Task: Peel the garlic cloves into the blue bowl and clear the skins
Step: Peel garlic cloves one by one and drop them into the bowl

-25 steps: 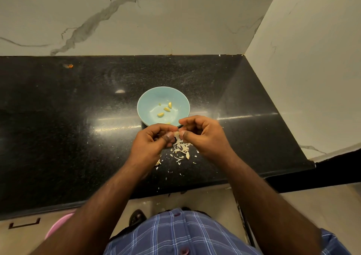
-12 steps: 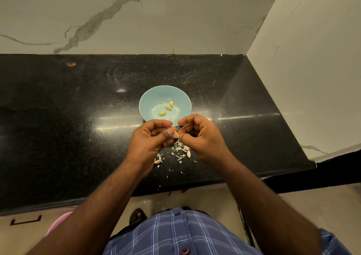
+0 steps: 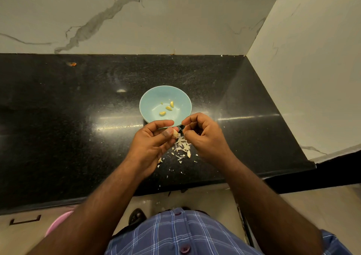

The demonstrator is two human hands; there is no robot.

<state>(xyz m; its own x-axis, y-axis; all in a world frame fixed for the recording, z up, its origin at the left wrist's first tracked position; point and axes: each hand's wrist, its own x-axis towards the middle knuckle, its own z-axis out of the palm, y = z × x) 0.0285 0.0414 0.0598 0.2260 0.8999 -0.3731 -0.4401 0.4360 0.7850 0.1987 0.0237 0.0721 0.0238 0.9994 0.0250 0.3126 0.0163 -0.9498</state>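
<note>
Head view: mid-peel, left hand [image 3: 154,141] pinches a garlic clove [image 3: 175,133] just near of the blue bowl [image 3: 165,103], right hand [image 3: 203,135] curled, grasp unclear, skins [image 3: 182,147] on counter [image 3: 78,118]; next likely strip clove, drop in bowl.

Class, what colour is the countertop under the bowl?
Black, speckled and glossy countertop, seen in the head view.

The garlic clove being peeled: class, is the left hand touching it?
Touching. The head view shows the left hand pinching the garlic clove between thumb and fingers, with no gap.
</note>
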